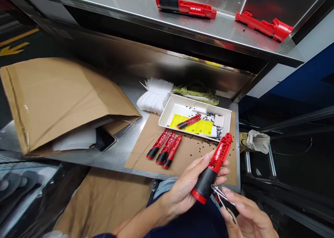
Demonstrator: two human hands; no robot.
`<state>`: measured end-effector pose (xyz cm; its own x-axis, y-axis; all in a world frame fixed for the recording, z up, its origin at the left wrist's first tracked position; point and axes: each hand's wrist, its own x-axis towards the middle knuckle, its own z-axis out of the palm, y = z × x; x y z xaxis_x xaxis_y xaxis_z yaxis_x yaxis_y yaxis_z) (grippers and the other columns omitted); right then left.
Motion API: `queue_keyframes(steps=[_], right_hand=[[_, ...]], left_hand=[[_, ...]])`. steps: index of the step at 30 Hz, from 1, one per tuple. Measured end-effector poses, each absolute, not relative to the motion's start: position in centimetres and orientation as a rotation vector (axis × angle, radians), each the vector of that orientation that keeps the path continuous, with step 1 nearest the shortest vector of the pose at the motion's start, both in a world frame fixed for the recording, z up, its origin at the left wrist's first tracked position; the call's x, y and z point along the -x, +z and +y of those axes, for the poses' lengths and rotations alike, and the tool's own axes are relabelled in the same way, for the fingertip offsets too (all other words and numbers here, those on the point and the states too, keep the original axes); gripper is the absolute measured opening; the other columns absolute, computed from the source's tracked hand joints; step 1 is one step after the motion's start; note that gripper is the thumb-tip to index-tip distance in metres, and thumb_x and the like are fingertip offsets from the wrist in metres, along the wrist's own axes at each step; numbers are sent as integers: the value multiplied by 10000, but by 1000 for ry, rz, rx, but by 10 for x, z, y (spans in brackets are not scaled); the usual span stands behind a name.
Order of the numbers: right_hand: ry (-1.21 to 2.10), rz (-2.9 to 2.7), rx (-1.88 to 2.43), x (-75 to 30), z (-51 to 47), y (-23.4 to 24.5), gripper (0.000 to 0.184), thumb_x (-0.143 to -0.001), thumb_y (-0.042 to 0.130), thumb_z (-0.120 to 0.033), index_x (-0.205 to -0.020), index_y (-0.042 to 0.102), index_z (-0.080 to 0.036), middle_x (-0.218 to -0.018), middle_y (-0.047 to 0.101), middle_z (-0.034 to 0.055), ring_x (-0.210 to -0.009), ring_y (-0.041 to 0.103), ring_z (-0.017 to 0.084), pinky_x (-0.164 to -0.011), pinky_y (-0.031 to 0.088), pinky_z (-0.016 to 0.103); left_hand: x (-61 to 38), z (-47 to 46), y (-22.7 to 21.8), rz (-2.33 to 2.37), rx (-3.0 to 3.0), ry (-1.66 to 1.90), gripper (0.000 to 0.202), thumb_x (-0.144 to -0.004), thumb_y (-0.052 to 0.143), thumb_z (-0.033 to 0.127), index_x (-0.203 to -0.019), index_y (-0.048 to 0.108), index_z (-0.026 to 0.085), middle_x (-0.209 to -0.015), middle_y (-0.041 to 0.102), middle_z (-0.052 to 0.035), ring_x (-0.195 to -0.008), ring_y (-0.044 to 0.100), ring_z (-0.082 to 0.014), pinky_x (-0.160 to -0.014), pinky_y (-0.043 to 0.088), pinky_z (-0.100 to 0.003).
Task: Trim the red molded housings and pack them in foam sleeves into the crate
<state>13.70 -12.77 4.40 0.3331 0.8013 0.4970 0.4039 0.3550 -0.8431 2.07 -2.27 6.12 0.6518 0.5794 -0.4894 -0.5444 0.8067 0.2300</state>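
Before we go further out, what is in the grip?

The left hand is clenched around a red-and-black plastic tool handle, its fingers wrapped across the black grip section. The right hand pinches a small bright metal piece. It may be wire tweezers or a spring clip; this view does not settle which.

How do those two lie relative to each other?

The handle's long axis runs on a slant, with its red-capped butt low and toward the right hand and its red tip high and away. The metal piece sits just beside the butt, so the right hand is the nearer there. Contact cannot be confirmed.

And beyond the hands?

A kraft paper sheet on a stainless bench carries three similar handles side by side and small black fasteners. A white tray holds another handle on yellow labels. Red housing halves rest on a steel shelf overhead.
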Motion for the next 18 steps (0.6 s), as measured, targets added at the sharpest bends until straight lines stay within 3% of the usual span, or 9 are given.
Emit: queue_keyframes(steps=[6,12,15,18], right_hand=[[381,-1106,1304,-119,-126,39,207,-857,732,-151,-1035,669,-237,-949,782,31,-877,765,174,-765,653,254],[371,-1049,1351,-126,-130,43,81,-906,689,-248,-970,641,-233,-860,775,40,-812,775,210,-646,667,269],[319,-1053,1334,-127,-128,40,96,-896,703,-281,-958,658,-223,-851,777,54,-781,776,218,-644,670,278],[320,-1133,1264,-132,-123,38,152,-867,725,-215,-1010,675,-221,-875,785,51,-787,776,213,-677,669,275]], left_hand=[[-20,-23,59,561,-58,632,273,-962,565,267,-1108,724,101,-1069,724,-142,-864,709,-150,-754,583,-214],[-21,-21,59,570,-36,622,299,-982,535,273,-1122,714,80,-1071,735,-164,-858,723,-160,-776,589,-238],[-21,-22,58,570,-31,627,300,-988,520,265,-1106,715,71,-1073,734,-170,-849,727,-160,-768,593,-235],[-21,-22,57,558,-31,623,298,-989,513,264,-1091,718,73,-1081,729,-168,-852,725,-157,-771,591,-228]])
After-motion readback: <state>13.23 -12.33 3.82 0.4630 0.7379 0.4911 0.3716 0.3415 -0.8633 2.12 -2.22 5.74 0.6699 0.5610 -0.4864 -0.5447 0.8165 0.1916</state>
